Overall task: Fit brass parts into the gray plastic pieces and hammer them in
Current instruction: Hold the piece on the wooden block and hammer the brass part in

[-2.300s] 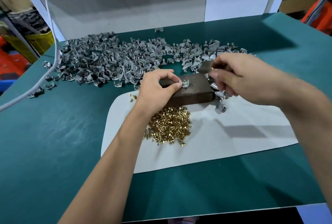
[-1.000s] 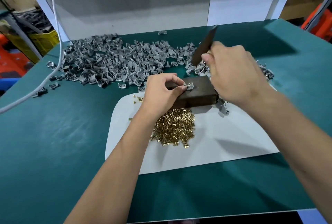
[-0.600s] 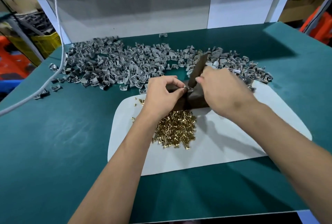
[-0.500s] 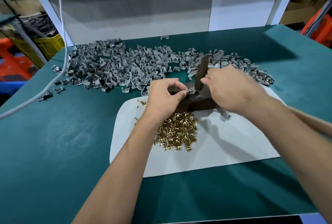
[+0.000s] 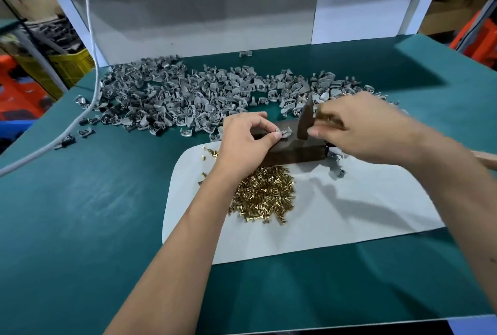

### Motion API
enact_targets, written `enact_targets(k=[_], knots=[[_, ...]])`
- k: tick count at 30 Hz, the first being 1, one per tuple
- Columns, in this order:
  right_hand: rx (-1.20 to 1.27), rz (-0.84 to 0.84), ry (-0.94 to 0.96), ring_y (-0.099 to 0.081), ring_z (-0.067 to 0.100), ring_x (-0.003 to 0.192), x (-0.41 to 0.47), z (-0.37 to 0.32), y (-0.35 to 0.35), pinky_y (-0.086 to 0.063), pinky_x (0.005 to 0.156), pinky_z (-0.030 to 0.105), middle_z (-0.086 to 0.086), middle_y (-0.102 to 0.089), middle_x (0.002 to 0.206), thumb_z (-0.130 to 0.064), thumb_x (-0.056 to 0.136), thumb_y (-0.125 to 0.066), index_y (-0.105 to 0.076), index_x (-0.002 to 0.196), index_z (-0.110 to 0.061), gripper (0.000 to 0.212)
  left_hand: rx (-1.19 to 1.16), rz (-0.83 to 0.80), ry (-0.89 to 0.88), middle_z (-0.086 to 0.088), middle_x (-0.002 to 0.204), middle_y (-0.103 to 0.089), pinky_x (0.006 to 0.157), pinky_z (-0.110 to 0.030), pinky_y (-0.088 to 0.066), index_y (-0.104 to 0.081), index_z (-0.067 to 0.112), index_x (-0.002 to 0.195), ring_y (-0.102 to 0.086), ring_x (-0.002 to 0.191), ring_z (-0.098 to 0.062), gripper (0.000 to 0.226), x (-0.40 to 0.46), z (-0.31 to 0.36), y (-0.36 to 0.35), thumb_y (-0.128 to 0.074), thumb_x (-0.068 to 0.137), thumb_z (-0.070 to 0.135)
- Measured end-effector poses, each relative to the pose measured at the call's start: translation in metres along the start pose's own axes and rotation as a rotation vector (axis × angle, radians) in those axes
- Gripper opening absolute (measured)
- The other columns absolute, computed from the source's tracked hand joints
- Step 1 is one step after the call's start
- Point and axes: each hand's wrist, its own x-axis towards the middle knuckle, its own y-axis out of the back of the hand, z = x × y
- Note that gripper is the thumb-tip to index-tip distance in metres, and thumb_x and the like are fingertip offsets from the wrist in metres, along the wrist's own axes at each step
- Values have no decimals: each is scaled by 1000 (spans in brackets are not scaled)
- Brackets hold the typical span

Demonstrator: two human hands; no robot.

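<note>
Left hand (image 5: 246, 143) pinches gray piece (image 5: 285, 132) flat on block (image 5: 295, 150), steadying it for strike. Right hand (image 5: 360, 130) grips hammer (image 5: 305, 122), head poised just right of pinch. Brass parts (image 5: 265, 196) heaped near, below left grip.

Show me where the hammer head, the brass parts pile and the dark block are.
hammer head (image 5: 305, 122), head view, middle of the head
brass parts pile (image 5: 265, 195), head view, pile centre
dark block (image 5: 301, 153), head view, front face

No readable text, label, brand, number or sign anywhere.
</note>
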Motion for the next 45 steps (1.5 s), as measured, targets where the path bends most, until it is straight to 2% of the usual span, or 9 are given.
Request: enact_targets(k=[5, 10, 17, 22, 27, 32, 38, 43, 45], knots=[[113, -213, 42, -61, 5, 59, -20, 6, 4, -46, 54, 24, -16, -67, 62, -36, 73, -80, -67, 71, -28, 16, -89, -30, 62, 8, 124, -66, 114, -50, -37, -76, 29, 75, -53, 130, -21, 18, -2, 0, 0, -77, 88, 17], [-52, -253, 36, -63, 9, 71, -26, 2, -19, -55, 67, 35, -13, -66, 73, -44, 69, -81, -69, 76, -29, 21, -94, -52, 64, 7, 129, -65, 113, -50, -39, -78, 24, 79, -53, 130, -20, 12, -4, 2, 1, -77, 88, 17], [139, -11, 28, -61, 0, 62, -11, 4, -14, -56, 64, 33, -17, -65, 62, -41, 78, -84, -70, 77, -30, 18, -84, -62, 36, 4, 133, -62, 112, -41, -41, -77, 21, 80, -53, 129, -13, 11, -6, 7, 3, -77, 88, 14], [119, 121, 103, -59, 15, 98, 12, -8, -39, -52, 88, 40, -10, -61, 102, -44, 87, -77, -67, 118, -32, 35, -80, -67, -7, -1, 135, -62, 114, -44, -39, -77, 17, 81, -52, 132, -14, 10, -6, 10, 4, -76, 89, 12], [221, 315, 105, -55, 17, 92, 13, -1, -59, -51, 82, 42, -6, -60, 94, -44, 91, -68, -72, 101, -19, 27, -80, 22, -14, 2, 127, -66, 112, -45, -41, -74, 21, 77, -58, 124, -13, 16, -4, 9, 5, -73, 93, 19], [216, 437, -91, -58, 17, 76, 12, 15, -63, -48, 71, 33, -4, -64, 78, -63, 87, -64, -70, 79, -20, 44, 211, 269, 54, 30, 78, -53, 94, -37, -48, -63, 31, 72, -53, 70, 3, 24, 6, -6, 17, -70, 95, 30], [234, 525, -425, -59, 21, 64, 12, 28, -65, -42, 62, 30, -9, -59, 61, -72, 79, -70, -61, 64, -20, 55, 387, 174, 196, 15, 103, -62, 118, -50, -32, -74, 26, 115, -55, 87, -15, 23, 11, -29, 37, -60, 100, 17], [287, 588, -435, -62, 24, 71, 8, 21, -60, -49, 67, 33, -2, -64, 70, -55, 88, -72, -66, 78, -22, 36, 396, 174, 187, 4, 107, -68, 60, -33, -57, -75, 30, 116, -53, 46, -13, 30, 10, -39, 43, -64, 97, 10], [282, 604, -321, -62, 21, 73, 6, 10, -59, -54, 71, 37, -2, -65, 75, -44, 91, -73, -67, 83, -20, 26, 391, 197, 213, 5, 110, -71, 60, -34, -60, -78, 31, 106, -60, 54, -16, 28, 11, -40, 48, -71, 93, 8]])
